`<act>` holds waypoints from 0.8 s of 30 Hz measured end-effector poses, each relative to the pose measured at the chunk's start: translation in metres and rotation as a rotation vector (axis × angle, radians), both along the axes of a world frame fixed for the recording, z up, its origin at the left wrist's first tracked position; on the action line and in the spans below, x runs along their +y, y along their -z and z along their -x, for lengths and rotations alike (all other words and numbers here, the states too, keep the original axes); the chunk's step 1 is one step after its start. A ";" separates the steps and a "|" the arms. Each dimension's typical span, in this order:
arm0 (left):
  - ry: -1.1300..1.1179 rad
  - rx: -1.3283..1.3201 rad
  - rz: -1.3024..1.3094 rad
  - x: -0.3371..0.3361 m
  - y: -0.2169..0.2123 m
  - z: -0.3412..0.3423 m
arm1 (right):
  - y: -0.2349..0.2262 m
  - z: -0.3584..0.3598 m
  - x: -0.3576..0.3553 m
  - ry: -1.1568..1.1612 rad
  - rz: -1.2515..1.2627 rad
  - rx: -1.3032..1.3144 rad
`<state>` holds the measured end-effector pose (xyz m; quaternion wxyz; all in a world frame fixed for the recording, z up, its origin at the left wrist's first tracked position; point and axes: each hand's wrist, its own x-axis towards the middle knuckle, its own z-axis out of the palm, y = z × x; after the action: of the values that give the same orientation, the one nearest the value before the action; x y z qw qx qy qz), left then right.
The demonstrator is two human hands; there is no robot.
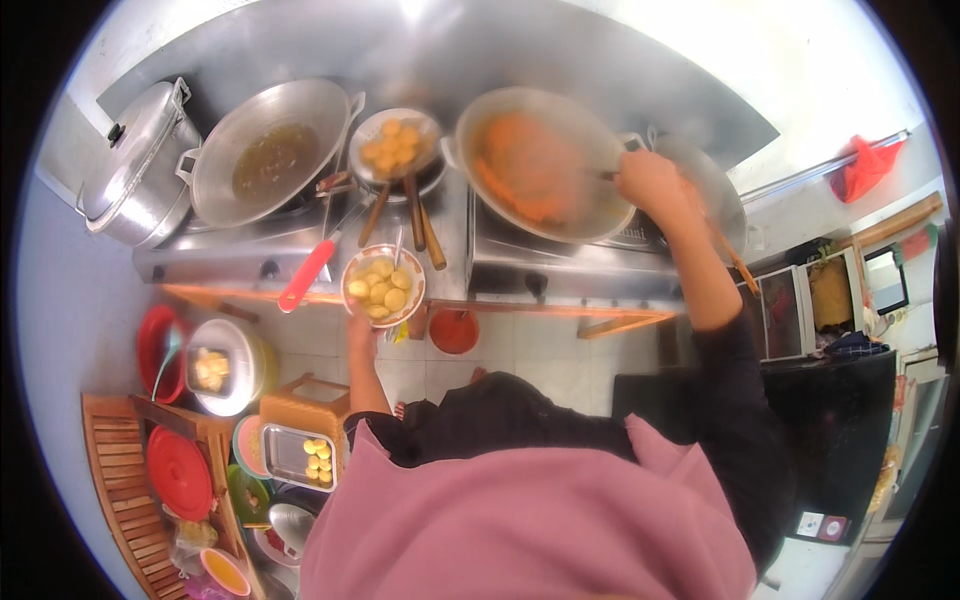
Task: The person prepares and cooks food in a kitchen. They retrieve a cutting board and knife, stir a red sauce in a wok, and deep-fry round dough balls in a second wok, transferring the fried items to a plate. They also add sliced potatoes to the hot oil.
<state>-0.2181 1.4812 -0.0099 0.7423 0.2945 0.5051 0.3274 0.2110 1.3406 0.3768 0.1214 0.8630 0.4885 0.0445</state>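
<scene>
My left hand (361,335) is closed on the edge of a patterned bowl (415,298), held in front of the stove. Round yellow pieces (378,290) fill the bowl, and a metal spoon (399,243) leans in it. Over on the right, my right hand (650,183) is wrapped round the handle of a cooking utensil (607,176), whose working end is lost in steam. That utensil reaches into a large wok (600,212) of orange-red food (515,165). Between the woks, a strainer of golden round pieces (396,147) sits over a pot, with handles pointing toward me.
A second wok (215,190) with brownish liquid and a lidded steel pot (145,165) stand at the left. A red-handled utensil (308,275) juts over the counter edge. Below are a red bucket (454,332) and a tray (284,455) with yellow pieces.
</scene>
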 end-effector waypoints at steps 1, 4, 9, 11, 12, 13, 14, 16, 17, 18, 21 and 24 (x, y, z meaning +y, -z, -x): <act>-0.004 0.008 -0.008 -0.005 -0.001 0.003 | 0.004 0.000 0.002 -0.087 -0.058 0.025; -0.035 -0.021 -0.012 -0.024 -0.006 0.017 | 0.012 0.000 0.004 -0.193 -0.117 0.284; -0.180 -0.071 0.014 -0.067 -0.032 0.051 | 0.025 0.008 0.004 -0.015 -0.099 0.105; -0.264 -0.067 0.064 -0.079 -0.046 0.062 | 0.036 0.015 0.009 0.013 -0.168 0.091; -0.282 -0.054 0.077 -0.084 -0.052 0.067 | 0.039 0.017 0.010 0.010 -0.211 0.141; -0.314 -0.034 0.093 -0.090 -0.058 0.073 | 0.041 0.017 0.010 -0.050 -0.238 0.258; -0.349 -0.022 0.083 -0.094 -0.063 0.078 | 0.041 0.016 0.008 -0.029 -0.249 0.269; -0.369 -0.009 0.062 -0.099 -0.072 0.090 | 0.038 0.012 0.004 -0.022 -0.219 0.378; -0.389 0.002 0.057 -0.101 -0.075 0.096 | 0.035 0.010 0.002 -0.038 -0.185 0.365; -0.416 0.016 0.061 -0.103 -0.077 0.101 | 0.034 0.008 0.002 0.018 -0.135 0.304; -0.430 0.057 0.072 -0.108 -0.083 0.117 | 0.031 0.006 0.006 0.052 -0.123 0.114; -0.440 0.035 0.053 -0.112 -0.091 0.128 | 0.021 0.005 0.011 -0.066 -0.131 0.144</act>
<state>-0.3461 1.3693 0.0811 0.6519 0.1631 0.5782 0.4627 0.2063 1.3520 0.3558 0.0275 0.8533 0.5203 0.0182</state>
